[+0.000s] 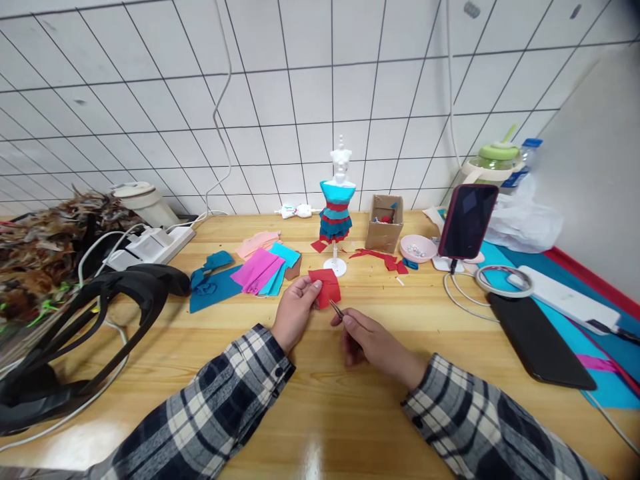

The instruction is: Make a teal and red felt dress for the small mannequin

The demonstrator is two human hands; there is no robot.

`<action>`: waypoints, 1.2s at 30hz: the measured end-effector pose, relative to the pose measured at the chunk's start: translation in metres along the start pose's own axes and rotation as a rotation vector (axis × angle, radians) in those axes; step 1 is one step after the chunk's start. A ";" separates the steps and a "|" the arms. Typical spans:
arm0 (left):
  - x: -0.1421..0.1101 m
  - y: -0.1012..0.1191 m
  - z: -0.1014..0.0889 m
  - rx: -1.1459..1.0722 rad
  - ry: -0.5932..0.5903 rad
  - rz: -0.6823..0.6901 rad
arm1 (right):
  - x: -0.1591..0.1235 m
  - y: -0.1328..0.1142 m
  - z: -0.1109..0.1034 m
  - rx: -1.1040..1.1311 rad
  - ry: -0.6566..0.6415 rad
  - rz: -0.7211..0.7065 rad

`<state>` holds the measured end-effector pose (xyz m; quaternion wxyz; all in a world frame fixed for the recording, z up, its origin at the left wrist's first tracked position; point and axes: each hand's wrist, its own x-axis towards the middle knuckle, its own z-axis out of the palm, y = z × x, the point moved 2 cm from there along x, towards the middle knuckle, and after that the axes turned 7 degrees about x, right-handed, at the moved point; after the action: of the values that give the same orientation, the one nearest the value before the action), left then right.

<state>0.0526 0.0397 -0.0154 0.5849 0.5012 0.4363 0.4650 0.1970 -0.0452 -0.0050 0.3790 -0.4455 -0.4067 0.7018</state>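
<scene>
Our left hand (296,308) pinches red paper (327,288); our right hand's grip closes on a small pointed metal tool (337,309), tip near paper, above bench (310,427).

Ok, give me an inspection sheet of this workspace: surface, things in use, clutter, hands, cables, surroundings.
Surface: glossy light-wood table, small scraps on it.
Things in use: thin red sheet; slim dark pointed tool, type unclear; small white mannequin in layered turquoise-and-red dress, standing beyond.
Clutter: black curved frame left; cut red scraps near small brown cardboard box.
Hands: left hand pinches red sheet; right hand holds pointed tool.
Cables: thin white cables, both sides.
Surroundings: white tiled wall behind.
</scene>
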 end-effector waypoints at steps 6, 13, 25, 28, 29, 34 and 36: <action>-0.002 0.003 0.001 -0.009 -0.045 0.007 | 0.001 0.000 -0.001 -0.103 -0.057 -0.009; -0.008 0.009 0.006 0.004 -0.058 0.031 | 0.001 0.002 -0.001 -0.196 -0.039 -0.023; -0.011 0.008 0.008 -0.039 -0.143 0.019 | 0.001 0.001 -0.004 -0.221 -0.044 -0.040; -0.012 0.008 0.009 -0.009 -0.151 0.021 | 0.001 0.001 -0.003 -0.225 -0.029 -0.043; -0.012 0.009 0.009 -0.005 -0.150 0.021 | 0.001 0.001 -0.003 -0.223 -0.023 -0.045; -0.013 0.009 0.010 -0.035 -0.151 -0.010 | 0.003 0.004 -0.003 -0.201 -0.010 -0.056; -0.014 0.009 0.010 -0.039 -0.160 -0.017 | 0.004 0.005 -0.003 -0.194 -0.011 -0.055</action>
<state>0.0591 0.0245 -0.0050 0.6315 0.5214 0.3833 0.4270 0.1973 -0.0433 -0.0118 0.3507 -0.4649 -0.4870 0.6509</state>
